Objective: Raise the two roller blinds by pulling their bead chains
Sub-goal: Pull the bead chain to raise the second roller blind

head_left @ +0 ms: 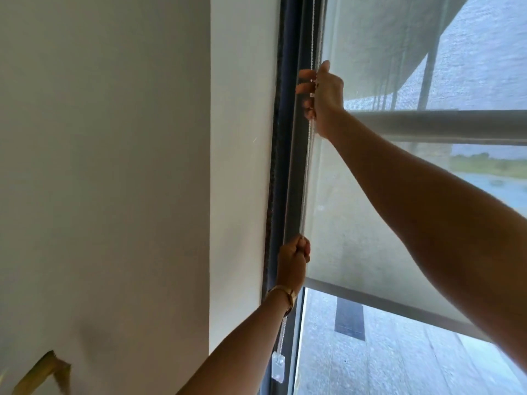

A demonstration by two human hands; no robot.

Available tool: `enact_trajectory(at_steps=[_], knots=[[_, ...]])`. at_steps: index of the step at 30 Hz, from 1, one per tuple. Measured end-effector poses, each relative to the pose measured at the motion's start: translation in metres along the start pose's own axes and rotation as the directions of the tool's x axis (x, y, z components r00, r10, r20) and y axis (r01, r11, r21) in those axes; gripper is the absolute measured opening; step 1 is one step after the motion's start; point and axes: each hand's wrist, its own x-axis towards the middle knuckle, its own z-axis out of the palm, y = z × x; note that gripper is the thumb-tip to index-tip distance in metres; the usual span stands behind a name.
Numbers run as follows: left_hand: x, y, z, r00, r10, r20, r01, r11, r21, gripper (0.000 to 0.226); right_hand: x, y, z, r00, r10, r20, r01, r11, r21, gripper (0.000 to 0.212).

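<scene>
Head view shows the left hand (pixel 293 263), lower and nearer, clenched around the bead chain (pixel 309 155) at the window frame's left edge. Higher, the right hand (pixel 323 95) pinches the same chain with curled fingers (pixel 305 88), beside the roller blind (pixel 356 223).

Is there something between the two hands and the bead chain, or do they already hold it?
Nothing visible stands between them. The right hand is closed on the bead chain high up beside the window frame, and the left hand grips it lower down, just above the blind's bottom bar.
</scene>
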Motion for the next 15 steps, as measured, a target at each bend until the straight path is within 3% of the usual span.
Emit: enact_trajectory(at_steps=[2, 5, 8, 11, 13, 15], knots=[[-0.006, -0.008, -0.003, 1.000, -0.005, 0.016, 0.005, 1.000, 0.006, 0.036, 0.004, -0.002, 0.004, 0.992, -0.066, -0.105, 0.061, 0.997, -0.057, 0.046], [-0.008, -0.015, -0.007, 0.998, -0.015, 0.055, 0.012, 0.998, 0.060, 0.032, 0.004, 0.012, 0.005, 0.967, -0.223, -0.126, 0.203, 0.967, -0.153, 0.044], [-0.002, -0.006, -0.010, 0.969, -0.126, 0.212, 0.094, 0.984, 0.154, 0.034, -0.001, 0.030, -0.005, 0.916, -0.377, -0.132, 0.350, 0.917, -0.194, 0.038], [0.016, 0.021, -0.008, 0.878, -0.255, 0.405, 0.154, 0.951, 0.267, 0.029, -0.011, 0.034, -0.016, 0.909, -0.404, -0.103, 0.398, 0.914, -0.074, 0.039], [0.034, 0.043, -0.002, 0.880, -0.223, 0.419, 0.147, 0.967, 0.206, 0.032, -0.020, 0.042, -0.019, 0.906, -0.408, -0.112, 0.401, 0.913, -0.074, 0.040], [0.054, 0.074, 0.005, 0.931, -0.126, 0.343, 0.108, 0.991, 0.073, 0.034, -0.029, 0.059, -0.021, 0.901, -0.422, -0.100, 0.412, 0.905, -0.109, 0.038]])
